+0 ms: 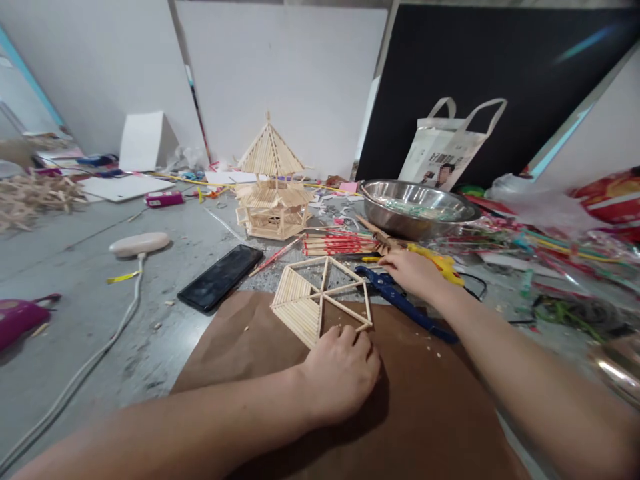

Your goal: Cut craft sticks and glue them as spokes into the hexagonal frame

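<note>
A flat hexagonal frame of thin wooden sticks (299, 307) lies on brown paper, with spokes meeting in its middle. Two left sections are filled with parallel sticks; the others are open. My left hand (345, 370) is closed over the frame's near edge, covering part of it. My right hand (413, 272) reaches past the frame, its fingers drawn together beside a bundle of red-marked sticks (343, 243). What those fingers hold, if anything, is hidden. Just below them lies a dark-blue hand tool like a cutter (400, 301), and a yellow tool (443, 265) lies behind the hand.
A stick-built pavilion model (273, 193) stands behind the frame. A black phone (220, 277) and a white corded device (139, 244) lie left. A metal basin (420, 227) and a white bag (440, 150) stand at the back right, near plastic scraps.
</note>
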Motion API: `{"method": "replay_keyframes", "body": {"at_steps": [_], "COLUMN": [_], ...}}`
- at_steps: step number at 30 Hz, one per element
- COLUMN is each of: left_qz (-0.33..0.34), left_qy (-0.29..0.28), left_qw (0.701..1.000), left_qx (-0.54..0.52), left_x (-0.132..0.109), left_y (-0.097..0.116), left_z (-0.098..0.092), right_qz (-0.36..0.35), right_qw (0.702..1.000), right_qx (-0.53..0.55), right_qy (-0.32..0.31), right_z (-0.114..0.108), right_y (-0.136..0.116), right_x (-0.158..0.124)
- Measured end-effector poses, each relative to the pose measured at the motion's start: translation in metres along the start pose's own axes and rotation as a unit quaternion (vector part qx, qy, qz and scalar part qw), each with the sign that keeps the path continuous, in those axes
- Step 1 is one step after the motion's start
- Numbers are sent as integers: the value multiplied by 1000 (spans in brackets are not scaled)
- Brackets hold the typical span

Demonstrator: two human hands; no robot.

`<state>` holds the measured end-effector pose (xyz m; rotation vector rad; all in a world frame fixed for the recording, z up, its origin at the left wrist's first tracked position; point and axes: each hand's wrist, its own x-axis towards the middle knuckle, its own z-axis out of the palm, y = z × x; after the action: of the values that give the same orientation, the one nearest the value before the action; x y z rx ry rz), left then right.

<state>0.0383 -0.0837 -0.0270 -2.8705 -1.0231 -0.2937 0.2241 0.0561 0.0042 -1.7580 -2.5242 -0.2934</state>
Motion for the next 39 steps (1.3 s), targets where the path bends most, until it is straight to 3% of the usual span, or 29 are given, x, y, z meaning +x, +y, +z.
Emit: {"method": "replay_keyframes", "body": {"at_steps": [7,17,24,27,29,31,34,36,39], "left_qz": [1,-3,-8,2,2,-38,-156,-196,-187], "left_qy": [2,5,7,19,48,88,151,127,32], "left_qw": [1000,1000,1000,1000,998,992,966,951,944], "left_qx": [3,-8,-11,-17,-44,-83,-137,-202,-271], "left_x": [-1,1,1,3,5,8,11,12,13], "left_y": [-5,-12,-9,-15,-28,-48,-80,-95,-101], "left_z": [-2,-5,-2,-9,-19,-31,-42,-42,-36], "right_qz": [-47,-101,-83,-30,4,49,103,123,153], "right_qw": [995,987,992,994,963,893,780,719,646], "right_qx": [-43,-94,-92,6,174,362,584,671,747], "right_qy": [-72,-78,-5,104,204,262,198,135,23], "right_z": [13,7,-14,-25,-31,-35,-34,-27,-14], "right_y": [-1,-9,-11,-17,-25,-37,-56,-67,-81], "right_x": [37,43,40,29,17,0,-24,-38,-53]}}
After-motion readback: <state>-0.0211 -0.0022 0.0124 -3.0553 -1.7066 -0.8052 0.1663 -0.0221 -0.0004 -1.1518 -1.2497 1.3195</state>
